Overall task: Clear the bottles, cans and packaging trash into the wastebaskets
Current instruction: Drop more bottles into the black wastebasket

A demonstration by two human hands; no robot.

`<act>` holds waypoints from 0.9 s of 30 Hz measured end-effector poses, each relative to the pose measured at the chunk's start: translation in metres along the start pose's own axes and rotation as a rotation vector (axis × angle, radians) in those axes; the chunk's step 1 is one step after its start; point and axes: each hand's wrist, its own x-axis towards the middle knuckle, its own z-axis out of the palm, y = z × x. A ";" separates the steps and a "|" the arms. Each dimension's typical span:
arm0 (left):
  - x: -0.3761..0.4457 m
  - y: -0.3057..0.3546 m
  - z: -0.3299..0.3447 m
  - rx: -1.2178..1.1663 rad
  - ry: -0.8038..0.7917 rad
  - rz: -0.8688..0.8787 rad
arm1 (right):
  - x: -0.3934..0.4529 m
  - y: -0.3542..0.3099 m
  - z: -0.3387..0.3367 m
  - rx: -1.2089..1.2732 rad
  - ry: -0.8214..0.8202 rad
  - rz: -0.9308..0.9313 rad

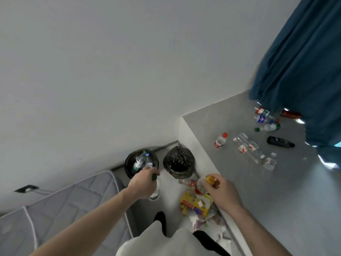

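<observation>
Both wastebaskets, the left wastebasket [129, 169] and the right wastebasket [178, 162], are lined with thin, glossy, crinkled black plastic, and the bottles inside the left one are clear plastic with paper-like labels. The clear bottle [155, 189] gripped by the left hand [145, 182] is smooth see-through plastic with a green cap, the same shiny plastic as the bottles [248, 147] scattered on the matt, smooth grey counter [276, 191]. The mattress [60, 204] is quilted grey cloth with white piping, the curtain [302, 61] soft, matt teal fabric, and the yellow packaging [196, 203] looks like glossy printed card.
</observation>
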 end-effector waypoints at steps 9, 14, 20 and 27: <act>0.014 -0.041 -0.023 -0.157 0.119 -0.169 | 0.037 -0.024 0.003 -0.091 -0.037 -0.040; 0.008 -0.060 -0.026 -0.243 0.168 -0.209 | 0.060 -0.040 0.024 -0.137 -0.119 -0.079; 0.025 -0.100 -0.029 -0.284 0.153 -0.273 | 0.083 -0.063 0.053 -0.116 -0.211 -0.067; 0.092 -0.145 -0.042 -0.326 0.067 -0.335 | 0.131 -0.099 0.104 -0.162 -0.284 0.042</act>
